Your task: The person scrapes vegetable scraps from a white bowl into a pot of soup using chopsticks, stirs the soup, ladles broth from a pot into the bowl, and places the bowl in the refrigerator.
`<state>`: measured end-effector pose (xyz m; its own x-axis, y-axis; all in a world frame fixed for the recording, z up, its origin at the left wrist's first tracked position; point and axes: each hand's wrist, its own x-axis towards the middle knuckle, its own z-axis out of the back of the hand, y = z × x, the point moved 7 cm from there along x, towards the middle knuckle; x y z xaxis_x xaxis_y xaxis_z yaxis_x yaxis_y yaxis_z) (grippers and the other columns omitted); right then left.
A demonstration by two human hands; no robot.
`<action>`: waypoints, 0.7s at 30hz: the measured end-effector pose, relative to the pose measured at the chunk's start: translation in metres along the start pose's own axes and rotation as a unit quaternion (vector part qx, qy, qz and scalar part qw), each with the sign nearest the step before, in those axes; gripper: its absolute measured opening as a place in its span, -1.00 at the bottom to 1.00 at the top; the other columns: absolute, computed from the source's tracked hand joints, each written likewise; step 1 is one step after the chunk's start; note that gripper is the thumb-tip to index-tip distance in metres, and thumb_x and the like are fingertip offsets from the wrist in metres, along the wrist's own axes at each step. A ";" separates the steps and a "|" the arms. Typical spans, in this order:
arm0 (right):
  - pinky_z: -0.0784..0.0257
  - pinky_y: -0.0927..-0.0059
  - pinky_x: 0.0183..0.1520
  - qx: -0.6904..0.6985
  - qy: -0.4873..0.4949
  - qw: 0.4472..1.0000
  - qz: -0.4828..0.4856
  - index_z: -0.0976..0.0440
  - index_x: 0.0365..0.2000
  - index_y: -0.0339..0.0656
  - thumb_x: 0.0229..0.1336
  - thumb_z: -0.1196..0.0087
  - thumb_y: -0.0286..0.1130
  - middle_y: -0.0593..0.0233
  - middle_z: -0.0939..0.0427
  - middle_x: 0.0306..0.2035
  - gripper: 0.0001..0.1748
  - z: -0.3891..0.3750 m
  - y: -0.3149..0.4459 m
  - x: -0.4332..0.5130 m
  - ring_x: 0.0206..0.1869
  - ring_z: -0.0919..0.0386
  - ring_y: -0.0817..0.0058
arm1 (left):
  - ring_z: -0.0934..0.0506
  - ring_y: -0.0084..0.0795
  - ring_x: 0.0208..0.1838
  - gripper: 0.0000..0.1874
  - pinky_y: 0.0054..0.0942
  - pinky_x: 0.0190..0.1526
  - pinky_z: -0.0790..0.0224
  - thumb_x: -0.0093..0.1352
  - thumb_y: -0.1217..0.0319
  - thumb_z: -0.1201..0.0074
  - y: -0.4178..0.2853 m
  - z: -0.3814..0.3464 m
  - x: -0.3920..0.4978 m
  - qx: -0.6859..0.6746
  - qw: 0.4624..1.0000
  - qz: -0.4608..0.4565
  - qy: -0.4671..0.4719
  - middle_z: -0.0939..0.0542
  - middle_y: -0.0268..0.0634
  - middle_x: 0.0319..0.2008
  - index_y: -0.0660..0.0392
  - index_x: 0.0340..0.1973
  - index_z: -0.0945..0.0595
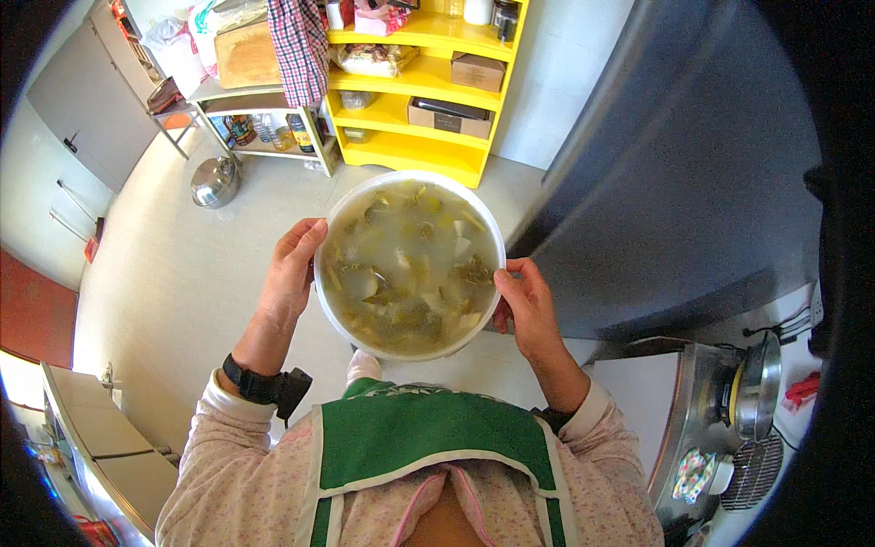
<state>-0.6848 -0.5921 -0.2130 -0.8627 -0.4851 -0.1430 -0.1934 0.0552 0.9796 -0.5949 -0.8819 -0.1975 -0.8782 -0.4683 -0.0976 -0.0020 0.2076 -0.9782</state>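
A round white-rimmed bowl (410, 355) is held in front of my body, above the floor. Cloudy soup (403, 263) with green leafy vegetables and pale chunks fills it nearly to the rim. My left hand (295, 260) grips the left side, thumb at the rim. On the right side, a little lower, my right hand (525, 297) holds the rim with the thumb on top and fingers underneath. The bowl looks about level. Its underside is hidden.
A yellow shelf unit (424, 82) stands beyond the bowl, beside a low rack (266, 149) with bottles. A metal pot (215, 182) sits on the floor at the left. A large dark appliance (670, 171) rises on the right, near a counter (632, 390) with a metal pan (757, 390).
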 end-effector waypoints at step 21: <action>-0.08 0.67 -0.75 0.093 -0.205 0.974 0.024 -0.29 -0.26 -0.17 0.19 -0.03 -0.20 0.41 -0.42 -0.61 -0.73 -0.028 0.008 0.274 -0.75 -0.23 0.74 | -0.44 -0.58 -0.15 -0.78 -0.56 -0.04 -0.25 0.39 0.34 0.03 -0.014 -0.005 0.374 -0.020 0.985 0.037 0.167 -0.54 -0.36 -0.23 0.21 -0.17 -0.52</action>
<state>-0.9098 -0.7495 -0.2408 -0.9794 -0.0914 -0.1802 -0.1975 0.2449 0.9492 -0.9256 -1.0554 -0.2194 -0.9851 -0.1424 -0.0961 0.0550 0.2683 -0.9617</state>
